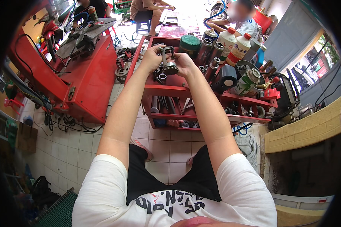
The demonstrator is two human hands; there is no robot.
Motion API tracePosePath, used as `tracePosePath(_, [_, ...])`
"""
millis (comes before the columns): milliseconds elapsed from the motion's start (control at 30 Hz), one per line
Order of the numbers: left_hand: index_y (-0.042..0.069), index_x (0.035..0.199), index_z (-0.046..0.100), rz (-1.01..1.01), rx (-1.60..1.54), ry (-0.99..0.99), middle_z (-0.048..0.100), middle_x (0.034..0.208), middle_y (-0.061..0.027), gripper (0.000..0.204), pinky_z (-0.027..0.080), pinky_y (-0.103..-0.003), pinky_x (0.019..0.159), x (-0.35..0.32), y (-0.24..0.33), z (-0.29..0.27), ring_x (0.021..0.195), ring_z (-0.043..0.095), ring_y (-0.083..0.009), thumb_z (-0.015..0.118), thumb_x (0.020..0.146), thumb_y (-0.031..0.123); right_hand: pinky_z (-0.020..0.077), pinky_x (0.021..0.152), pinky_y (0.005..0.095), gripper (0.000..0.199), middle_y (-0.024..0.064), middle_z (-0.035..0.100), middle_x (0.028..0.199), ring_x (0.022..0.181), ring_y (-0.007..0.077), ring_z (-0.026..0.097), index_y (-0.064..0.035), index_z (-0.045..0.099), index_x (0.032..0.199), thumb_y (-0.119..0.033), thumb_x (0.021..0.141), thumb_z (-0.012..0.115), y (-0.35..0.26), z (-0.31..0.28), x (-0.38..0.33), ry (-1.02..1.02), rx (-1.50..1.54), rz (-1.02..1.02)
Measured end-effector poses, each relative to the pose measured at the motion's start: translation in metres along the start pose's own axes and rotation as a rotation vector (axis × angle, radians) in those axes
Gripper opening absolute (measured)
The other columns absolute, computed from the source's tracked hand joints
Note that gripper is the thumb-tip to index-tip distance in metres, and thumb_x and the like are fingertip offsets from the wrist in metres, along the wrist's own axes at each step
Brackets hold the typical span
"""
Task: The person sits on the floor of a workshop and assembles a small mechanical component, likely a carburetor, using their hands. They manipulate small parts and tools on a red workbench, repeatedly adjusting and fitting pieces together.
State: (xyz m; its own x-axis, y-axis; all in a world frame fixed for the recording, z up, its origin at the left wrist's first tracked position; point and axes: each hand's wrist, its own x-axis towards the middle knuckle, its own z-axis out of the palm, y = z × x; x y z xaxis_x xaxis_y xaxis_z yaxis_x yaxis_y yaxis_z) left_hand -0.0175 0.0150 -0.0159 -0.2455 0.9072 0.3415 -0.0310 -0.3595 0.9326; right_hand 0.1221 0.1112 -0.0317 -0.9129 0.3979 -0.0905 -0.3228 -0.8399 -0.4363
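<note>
Both my arms reach forward over a red tool cart [166, 90]. Between my hands is a dark and silver metal part [171, 68] with a round, notched lower end and a bar running up to a second wide end; its exact kind I cannot make out. My left hand [152, 58] is closed on its left side, and my right hand [186, 65] grips it from the right. Below the part, a shiny ring-shaped metal piece [162, 76] lies in the cart's top tray among other small metal pieces.
On the cart's right stand spray cans [204, 49], white bottles with red caps [240, 47], a green-lidded tub [190, 43] and a green-white can [249, 81]. Lower shelves hold hand tools [166, 104]. A red machine [87, 83] stands left. Other people [146, 11] sit beyond the cart.
</note>
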Motion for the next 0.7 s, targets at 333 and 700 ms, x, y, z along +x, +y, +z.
tracePosePath(333, [0.002, 0.107, 0.072, 0.043, 0.192, 0.021, 0.074, 0.095, -0.0038, 0.024, 0.058, -0.026, 0.072, 0.008, -0.014, -0.013, 0.082, 0.069, -0.0092, 0.081, 0.085, 0.001, 0.0491, 0.060, 0.0277, 0.023, 0.0076, 0.054, 0.086, 0.067, 0.0151, 0.050, -0.0004, 0.050, 0.104, -0.013, 0.108, 0.031, 0.001, 0.002, 0.003, 0.004, -0.014, 0.010])
tracePosePath(700, [0.002, 0.107, 0.072, -0.077, 0.110, 0.003, 0.075, 0.094, -0.0055, 0.026, 0.060, -0.025, 0.069, 0.005, -0.010, -0.006, 0.080, 0.072, -0.0109, 0.084, 0.085, 0.005, 0.0485, 0.057, 0.0262, 0.024, 0.0031, 0.052, 0.080, 0.063, 0.0129, 0.049, -0.0021, 0.050, 0.105, -0.015, 0.110, 0.031, 0.000, 0.002, -0.001, 0.050, -0.019, 0.007])
